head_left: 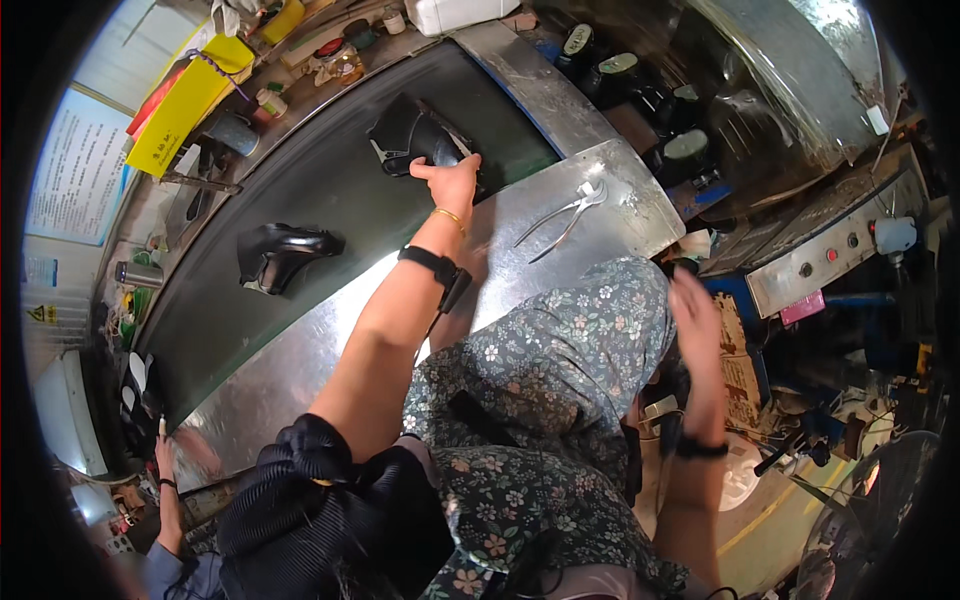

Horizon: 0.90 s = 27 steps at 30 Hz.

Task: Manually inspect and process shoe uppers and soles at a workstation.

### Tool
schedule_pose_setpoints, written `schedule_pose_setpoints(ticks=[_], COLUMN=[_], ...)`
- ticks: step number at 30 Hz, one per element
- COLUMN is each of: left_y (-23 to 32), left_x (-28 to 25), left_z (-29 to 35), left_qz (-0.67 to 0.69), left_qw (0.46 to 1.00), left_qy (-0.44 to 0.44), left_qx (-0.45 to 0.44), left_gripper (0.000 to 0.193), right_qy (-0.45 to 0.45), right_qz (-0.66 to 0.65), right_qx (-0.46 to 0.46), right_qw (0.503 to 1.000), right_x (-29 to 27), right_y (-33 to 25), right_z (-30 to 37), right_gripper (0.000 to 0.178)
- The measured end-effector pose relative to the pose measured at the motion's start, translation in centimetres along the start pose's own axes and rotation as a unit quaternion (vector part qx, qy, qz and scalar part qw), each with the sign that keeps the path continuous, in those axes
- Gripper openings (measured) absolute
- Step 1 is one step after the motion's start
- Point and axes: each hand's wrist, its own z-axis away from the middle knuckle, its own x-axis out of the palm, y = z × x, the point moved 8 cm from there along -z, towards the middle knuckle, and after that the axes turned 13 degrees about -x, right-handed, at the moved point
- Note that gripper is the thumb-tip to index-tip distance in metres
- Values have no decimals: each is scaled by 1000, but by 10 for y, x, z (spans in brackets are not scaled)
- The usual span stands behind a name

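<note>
My left hand (448,187) reaches over the dark green conveyor belt (340,180) and has its fingers closed on the near side of a black heeled shoe (412,130). Part of that shoe is hidden behind the fingers. Another black heeled shoe (285,255) lies on the belt, to the left and apart from my hand. Metal pincers (566,219) rest with spread handles on the steel ledge (625,190), right of my left arm. Beside the floral apron (545,340) over my lap is my right hand (695,312), smeared by motion, its fingers indistinct.
Several black shoes or lasts (685,145) stand at the far right. Below them, a control panel (840,255) carries buttons. Yellow bins (190,105) and small jars line the belt's far side. A co-worker's hand (165,460) is near shoes at the belt's left end.
</note>
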Motion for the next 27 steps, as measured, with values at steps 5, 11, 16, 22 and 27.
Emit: schedule_pose_setpoints(ticks=[5, 11, 16, 22, 27], left_y=[-5, -1, -43, -54, -24], left_x=[-11, -74, -94, -60, 41], left_z=[-4, 105, 248, 342, 335], left_qz=[55, 201, -18, -50, 14], left_qw=[997, 906, 884, 693, 739], left_qy=[-41, -372, -463, -702, -674], left_qx=[-25, -17, 67, 156, -2], left_gripper=[87, 65, 80, 103, 46], right_qy=[149, 221, 158, 278, 125], right_qz=[-62, -53, -250, -26, 217], right_qx=[166, 170, -66, -138, -336], right_qw=[973, 959, 953, 950, 908], right_x=[-47, -84, -45, -68, -15], right_y=[24, -1, -90, -146, -222], right_z=[173, 206, 72, 72, 98], right_gripper=[29, 28, 33, 20, 33])
